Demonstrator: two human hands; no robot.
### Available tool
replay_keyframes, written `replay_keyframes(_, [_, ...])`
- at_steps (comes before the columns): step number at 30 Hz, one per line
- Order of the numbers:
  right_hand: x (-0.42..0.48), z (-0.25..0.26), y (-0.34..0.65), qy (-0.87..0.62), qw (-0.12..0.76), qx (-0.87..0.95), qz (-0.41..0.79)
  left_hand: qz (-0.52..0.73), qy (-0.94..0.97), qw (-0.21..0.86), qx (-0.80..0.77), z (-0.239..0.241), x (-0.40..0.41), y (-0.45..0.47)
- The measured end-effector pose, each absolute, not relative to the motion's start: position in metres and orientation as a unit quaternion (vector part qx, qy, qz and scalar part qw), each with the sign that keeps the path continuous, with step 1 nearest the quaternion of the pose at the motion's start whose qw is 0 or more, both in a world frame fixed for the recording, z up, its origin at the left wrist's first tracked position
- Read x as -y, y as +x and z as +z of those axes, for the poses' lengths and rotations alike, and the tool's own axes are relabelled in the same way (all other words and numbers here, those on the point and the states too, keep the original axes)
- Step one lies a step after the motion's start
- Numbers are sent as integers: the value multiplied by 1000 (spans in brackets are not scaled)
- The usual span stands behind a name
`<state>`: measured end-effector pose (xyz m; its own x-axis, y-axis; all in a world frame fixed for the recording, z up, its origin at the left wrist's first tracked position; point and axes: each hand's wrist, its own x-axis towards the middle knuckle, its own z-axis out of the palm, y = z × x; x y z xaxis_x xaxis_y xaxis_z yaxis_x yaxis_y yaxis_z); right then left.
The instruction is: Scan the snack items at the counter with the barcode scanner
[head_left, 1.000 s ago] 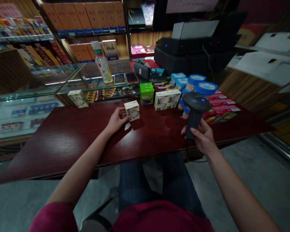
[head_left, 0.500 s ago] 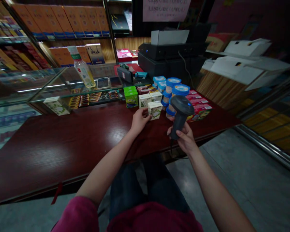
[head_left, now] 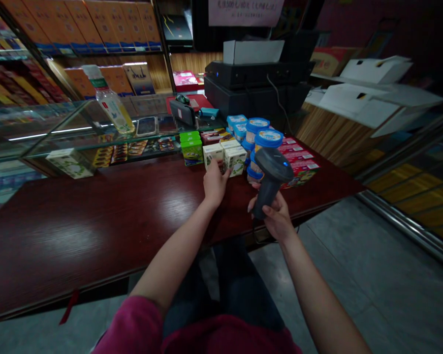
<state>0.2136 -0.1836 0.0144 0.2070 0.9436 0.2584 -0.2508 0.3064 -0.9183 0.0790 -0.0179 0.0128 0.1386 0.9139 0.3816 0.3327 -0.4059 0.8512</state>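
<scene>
Left grip (head_left: 214, 186), seen from the head camera, rests low over the worktop (head_left: 143, 211) with thumb and fingers somewhat parted at a white-and-green box (head_left: 236, 161). This box stands upright just right of the left grip's thumb, its lower left edge next to the thumb tip; I cannot tell whether the fingers are clasped on it or only lie against it. A second white box (head_left: 211, 149) stands directly beyond the left grip, partly covered by the fingers, and the top of a third white box (head_left: 229, 144) shows behind the front one.

Right grip (head_left: 276, 214) is wrapped around the handle of a dark barcode scanner (head_left: 272, 164), holding it head up and tilted, with a small blue light on top. The white-and-green box lies beyond this grip and to its left, apart from the scanner.

Just beyond and left of the left grip are green boxes (head_left: 192, 150). Tubs with blue lids (head_left: 268, 138) are stacked behind the scanner, and red boxes (head_left: 300, 160) lie beyond the right grip, to its right. Well to the left of the left grip, another white-and-green carton (head_left: 71, 162) sits by a glass display case (head_left: 81, 146); a bottle of yellowish drink (head_left: 114, 112) stands on the case, farther away than either grip.
</scene>
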Motion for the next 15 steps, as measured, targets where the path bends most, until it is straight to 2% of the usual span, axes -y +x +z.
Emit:
replay_keyframes(8, [182,10,214,-379,674,439,458,464,713,255,-460,15,22,74])
replay_keyframes(15, [167,21,209,-403,598,486,494,412,753,190,-478,20,8,-6])
